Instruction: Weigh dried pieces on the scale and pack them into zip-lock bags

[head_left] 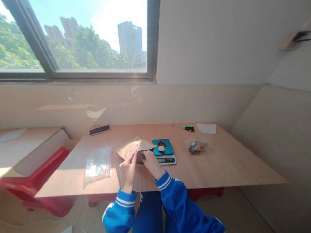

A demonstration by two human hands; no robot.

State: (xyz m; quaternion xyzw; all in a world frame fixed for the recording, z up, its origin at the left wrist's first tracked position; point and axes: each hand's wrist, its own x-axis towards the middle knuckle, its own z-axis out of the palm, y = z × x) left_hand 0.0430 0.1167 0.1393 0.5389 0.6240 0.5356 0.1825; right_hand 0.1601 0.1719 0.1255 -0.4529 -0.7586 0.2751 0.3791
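Note:
A brown paper bag [132, 145] lies on the table with its mouth turned toward me. My left hand [128, 168] is closed on the near edge of the bag, thumb and fingers pinching it. At the opening is my right hand [150, 161], its fingertips inside the bag and hidden, so I cannot see what they hold. Just to the right stands a kitchen scale [169, 147] with a blue-green top and a small display, partly covered by the bag and my right hand. Several dark brown and tan pieces [161, 146] rest on the scale.
Left of the bag lies a clear zip bag [97, 163]; a phone [99, 130] is behind it. To the right sits a zip bag of small pieces [198, 146]. Screwdrivers [187, 128] and a white paper piece [206, 128] are at the back. A red stool [41, 185] stands left.

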